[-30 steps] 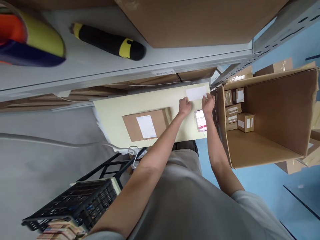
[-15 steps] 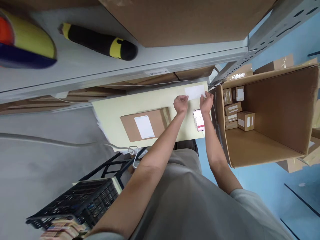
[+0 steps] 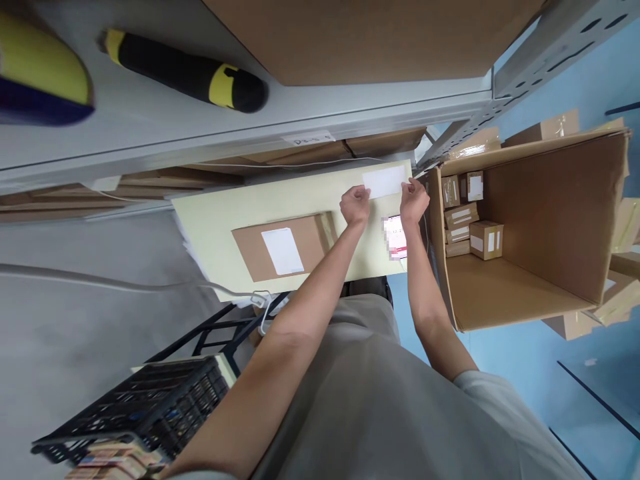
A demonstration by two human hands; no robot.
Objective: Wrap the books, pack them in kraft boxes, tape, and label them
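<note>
A blank white label (image 3: 383, 182) is stretched between my two hands over the pale yellow board (image 3: 280, 195). My left hand (image 3: 355, 204) pinches its lower left corner. At its right end my right hand (image 3: 415, 200) grips the other corner with thumb and fingers. Just below the label lies a phone (image 3: 397, 237) with a lit screen, close to my right wrist. Left of my left forearm rests a flat brown cardboard box (image 3: 314, 243) bearing a white label of its own.
To the right stands a large open carton (image 3: 520, 290) with several small labelled boxes (image 3: 486, 240) inside. A metal shelf (image 3: 300, 110) crosses above, carrying a black and yellow utility knife (image 3: 185, 70). Lower left is a black plastic crate (image 3: 145, 400); a white cable (image 3: 125, 285) runs over the left side.
The view has shifted slightly, moving everything a little to the left. Both hands keep hold of the label, which stays near the board's upper right corner.
</note>
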